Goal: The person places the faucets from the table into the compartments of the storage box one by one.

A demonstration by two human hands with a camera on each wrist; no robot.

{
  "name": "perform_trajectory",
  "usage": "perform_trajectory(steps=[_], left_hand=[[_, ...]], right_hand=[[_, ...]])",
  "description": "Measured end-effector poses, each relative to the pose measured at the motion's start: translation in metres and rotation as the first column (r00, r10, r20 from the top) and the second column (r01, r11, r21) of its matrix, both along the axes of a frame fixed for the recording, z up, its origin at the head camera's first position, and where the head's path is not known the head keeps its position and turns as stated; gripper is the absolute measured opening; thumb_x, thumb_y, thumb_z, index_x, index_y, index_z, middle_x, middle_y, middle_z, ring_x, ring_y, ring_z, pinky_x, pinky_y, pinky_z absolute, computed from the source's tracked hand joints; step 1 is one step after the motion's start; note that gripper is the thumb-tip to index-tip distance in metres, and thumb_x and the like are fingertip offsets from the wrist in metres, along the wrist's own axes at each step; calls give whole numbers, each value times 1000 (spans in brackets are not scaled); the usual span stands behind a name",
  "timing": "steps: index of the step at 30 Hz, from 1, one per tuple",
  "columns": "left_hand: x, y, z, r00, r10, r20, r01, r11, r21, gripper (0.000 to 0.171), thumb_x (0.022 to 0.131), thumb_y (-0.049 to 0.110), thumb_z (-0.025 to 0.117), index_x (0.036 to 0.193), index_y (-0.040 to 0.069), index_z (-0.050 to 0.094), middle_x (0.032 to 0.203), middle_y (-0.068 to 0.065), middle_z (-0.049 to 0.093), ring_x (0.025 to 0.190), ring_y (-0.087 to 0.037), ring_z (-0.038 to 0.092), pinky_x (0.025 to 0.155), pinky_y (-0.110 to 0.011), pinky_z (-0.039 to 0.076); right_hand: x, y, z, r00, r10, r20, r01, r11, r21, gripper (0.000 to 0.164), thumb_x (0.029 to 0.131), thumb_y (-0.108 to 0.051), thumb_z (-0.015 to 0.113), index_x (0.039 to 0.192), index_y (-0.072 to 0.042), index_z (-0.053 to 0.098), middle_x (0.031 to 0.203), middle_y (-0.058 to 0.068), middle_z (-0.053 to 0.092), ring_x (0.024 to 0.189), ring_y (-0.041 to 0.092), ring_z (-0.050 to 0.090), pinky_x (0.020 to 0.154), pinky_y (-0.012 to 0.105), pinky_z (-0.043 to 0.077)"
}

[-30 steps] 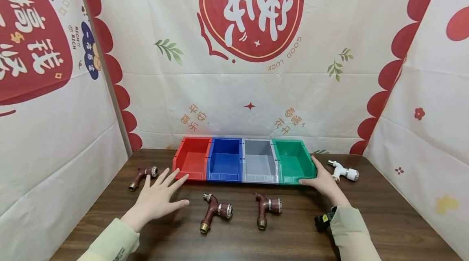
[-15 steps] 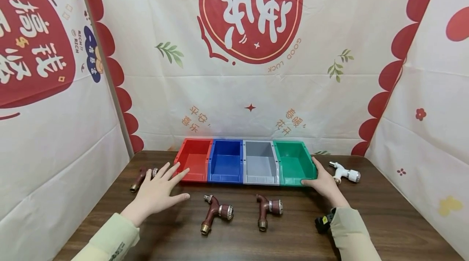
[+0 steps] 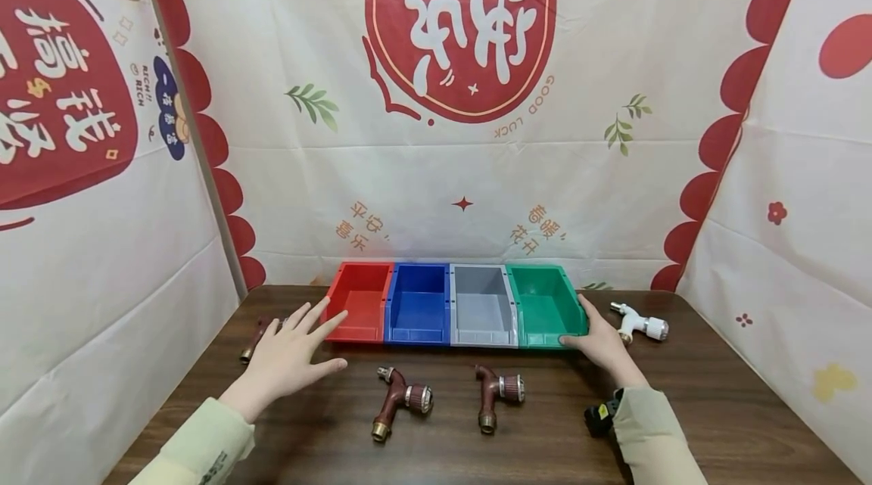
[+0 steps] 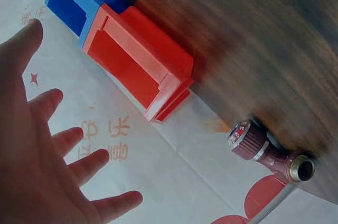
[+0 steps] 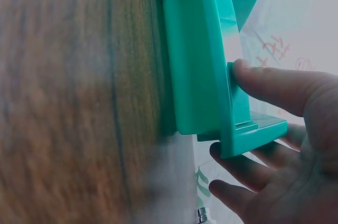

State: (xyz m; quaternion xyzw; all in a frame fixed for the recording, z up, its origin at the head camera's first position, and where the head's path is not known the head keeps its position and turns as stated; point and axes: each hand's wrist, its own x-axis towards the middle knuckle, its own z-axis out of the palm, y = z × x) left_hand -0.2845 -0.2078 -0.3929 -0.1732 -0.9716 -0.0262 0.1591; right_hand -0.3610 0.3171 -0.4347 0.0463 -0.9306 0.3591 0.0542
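Observation:
A row of joined plastic bins stands at the back of the table: red (image 3: 359,311), blue (image 3: 418,303), grey (image 3: 482,303) and green (image 3: 545,303). My right hand (image 3: 602,345) holds the green bin at its right front corner. In the right wrist view the thumb lies over the rim and the fingers are outside the wall. My left hand (image 3: 286,360) hovers with fingers spread, left of and in front of the red bin, apparently touching nothing. Beneath it a dark red faucet (image 4: 253,142) is partly hidden in the head view.
Two dark red faucets, one left (image 3: 393,402) and one right (image 3: 488,398), lie in front of the bins. A white faucet (image 3: 640,324) lies to the right of the green bin. Printed cloth walls (image 3: 409,175) enclose the wooden table (image 3: 545,455) at the back and sides.
My left hand has shifted slightly left and now covers more of the left faucet. The right hand keeps its hold on the green bin; the head view has tilted slightly.

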Motion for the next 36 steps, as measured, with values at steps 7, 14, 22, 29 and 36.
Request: perform_trajectory(steps=[7,14,22,29,36], left_hand=[[-3,-8,1,999,32,8,-32,999,14,83,79,71,59,149,30,40,155,-10,32,136,-38,33,97,-74,27],[-9,-21,-2,998,63,-1,-63,998,16,82,81,66,62,149,26,41,151,-12,38,132,-38,38,95,-71,31],[-12,-35,-2,996,87,-12,-87,995,42,82,82,64,64,150,25,39,152,-14,35,131,-40,37,91,-69,37],[-15,-42,7,995,97,-25,-95,993,67,81,83,61,64,150,23,38,152,-16,33,130,-41,37,88,-67,40],[-22,-52,15,994,106,-13,-104,992,73,81,83,60,65,149,21,39,153,-18,29,127,-45,39,83,-67,44]], right_hand=[[1,-2,0,1000,-5,0,5,1000,-5,94,87,-19,71,153,3,7,146,40,24,127,56,33,99,66,33],[0,-3,-6,1000,-10,20,10,1000,-16,95,87,-21,71,153,3,7,146,40,24,126,57,34,97,66,35],[-2,-1,-5,1000,-1,12,1,1000,-24,96,88,-21,71,153,2,5,146,40,23,127,56,33,97,66,34],[1,0,-4,1000,-2,22,3,1000,-30,97,88,-22,71,154,0,3,146,40,22,127,57,32,96,66,35],[3,1,-4,1000,2,25,-1,999,-32,97,89,-23,70,154,-2,2,146,41,22,126,58,33,95,65,36]])
